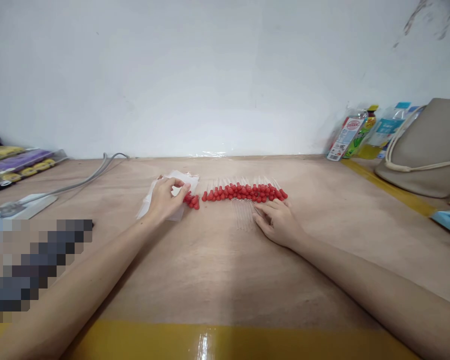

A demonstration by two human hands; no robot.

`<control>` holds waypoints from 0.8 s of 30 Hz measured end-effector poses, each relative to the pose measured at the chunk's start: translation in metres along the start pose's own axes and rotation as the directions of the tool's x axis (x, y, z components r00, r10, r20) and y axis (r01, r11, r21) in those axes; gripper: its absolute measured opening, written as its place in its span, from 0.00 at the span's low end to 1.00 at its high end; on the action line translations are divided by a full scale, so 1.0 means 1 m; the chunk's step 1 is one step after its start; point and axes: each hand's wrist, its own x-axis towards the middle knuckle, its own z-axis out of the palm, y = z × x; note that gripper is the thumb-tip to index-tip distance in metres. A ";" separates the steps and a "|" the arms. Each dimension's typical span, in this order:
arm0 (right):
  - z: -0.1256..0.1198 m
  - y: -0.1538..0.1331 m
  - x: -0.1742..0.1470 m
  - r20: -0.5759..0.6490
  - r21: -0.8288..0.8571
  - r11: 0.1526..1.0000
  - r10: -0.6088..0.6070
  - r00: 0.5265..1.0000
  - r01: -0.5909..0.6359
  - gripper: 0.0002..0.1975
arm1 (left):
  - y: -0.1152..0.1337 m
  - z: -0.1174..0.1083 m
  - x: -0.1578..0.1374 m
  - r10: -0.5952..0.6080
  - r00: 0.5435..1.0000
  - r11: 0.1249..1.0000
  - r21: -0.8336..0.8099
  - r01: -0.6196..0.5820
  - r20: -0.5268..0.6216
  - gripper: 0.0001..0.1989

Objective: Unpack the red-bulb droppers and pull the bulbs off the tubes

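Note:
My left hand (168, 199) hovers over white plastic bags (144, 207), its thumb and forefinger pinched together. A small pile of red rubber bulbs (192, 201) touches or lies just beneath those fingertips; what the pinch holds is hidden. A long row of glass droppers with red rubber bulbs (243, 191) lies across the middle, their clear tips pointing to the wall. In front of it several bare glass tubes (243, 217) lie side by side. At their right end, my right hand (279, 220) is closed, with a thin glass tube seemingly between thumb and fingers.
A power strip (33, 205) with a grey cable and some packaged goods (22, 162) are on the left. Drink containers (347, 137) and a grey-beige bag (427, 150) with a cord stand at the right by the wall. Yellow tape (165, 340) runs along the near edge.

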 end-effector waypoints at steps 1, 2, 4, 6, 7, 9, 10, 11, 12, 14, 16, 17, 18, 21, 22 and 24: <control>-0.001 -0.001 0.000 0.013 -0.003 1.000 -0.008 1.000 0.008 0.13 | 0.003 0.000 0.000 0.025 1.000 0.999 0.023 -0.024 -0.018 0.14; -0.002 -0.002 0.000 0.026 -0.007 1.000 -0.014 1.000 0.014 0.15 | 0.006 0.001 0.001 0.060 0.998 0.997 0.054 -0.059 -0.018 0.13; -0.004 -0.003 0.001 0.047 -0.008 1.000 -0.025 0.999 0.026 0.18 | 0.013 0.005 0.003 0.136 0.990 0.981 0.135 -0.138 0.030 0.11; -0.004 -0.002 0.000 0.045 -0.003 0.999 -0.041 0.998 0.041 0.20 | 0.021 0.010 0.008 0.165 0.979 0.958 0.219 -0.187 0.117 0.09; -0.004 -0.002 0.000 0.038 0.001 0.999 -0.052 0.998 0.052 0.20 | 0.025 0.012 0.012 0.150 0.975 0.948 0.255 -0.189 0.164 0.09; -0.004 0.000 0.000 0.025 0.008 0.998 -0.066 0.998 0.066 0.20 | 0.032 0.018 0.020 0.069 0.964 0.933 0.325 -0.153 0.256 0.11; -0.004 0.000 0.000 0.019 0.012 0.998 -0.069 0.997 0.069 0.20 | 0.035 0.020 0.025 0.013 0.952 0.923 0.362 -0.129 0.307 0.12; -0.003 0.001 0.000 0.015 0.016 0.997 -0.070 0.997 0.069 0.19 | 0.038 0.023 0.029 -0.044 0.935 0.912 0.396 -0.107 0.353 0.14; -0.003 0.001 0.001 0.010 0.022 0.998 -0.066 0.998 0.066 0.19 | 0.040 0.026 0.033 -0.095 0.916 0.900 0.427 -0.089 0.390 0.15; -0.002 0.002 0.001 -0.001 0.041 0.998 -0.049 0.999 0.049 0.18 | 0.043 0.032 0.039 -0.168 0.883 0.881 0.468 -0.064 0.438 0.17; -0.002 0.002 0.001 -0.015 0.072 0.997 -0.024 1.000 0.025 0.16 | 0.043 0.038 0.042 -0.199 0.867 0.876 0.480 -0.051 0.456 0.18; -0.002 0.002 0.002 -0.020 0.088 0.996 -0.012 1.000 0.014 0.16 | 0.043 0.041 0.043 -0.211 0.860 0.874 0.484 -0.047 0.464 0.17; -0.002 0.003 0.002 -0.022 0.102 0.995 -0.001 1.000 0.003 0.15 | 0.043 0.044 0.045 -0.222 0.853 0.872 0.487 -0.043 0.472 0.17; -0.002 0.003 0.002 -0.021 0.122 0.992 0.032 0.999 -0.029 0.16 | 0.044 0.044 0.051 -0.249 0.839 0.869 0.493 -0.026 0.483 0.15; -0.002 0.004 0.002 -0.021 0.126 0.991 0.044 0.999 -0.041 0.16 | 0.045 0.040 0.053 -0.259 0.837 0.867 0.498 -0.018 0.482 0.15; -0.001 0.005 0.002 -0.031 0.133 0.990 0.059 0.998 -0.055 0.17 | 0.048 0.029 0.057 -0.266 0.852 0.864 0.504 0.003 0.451 0.14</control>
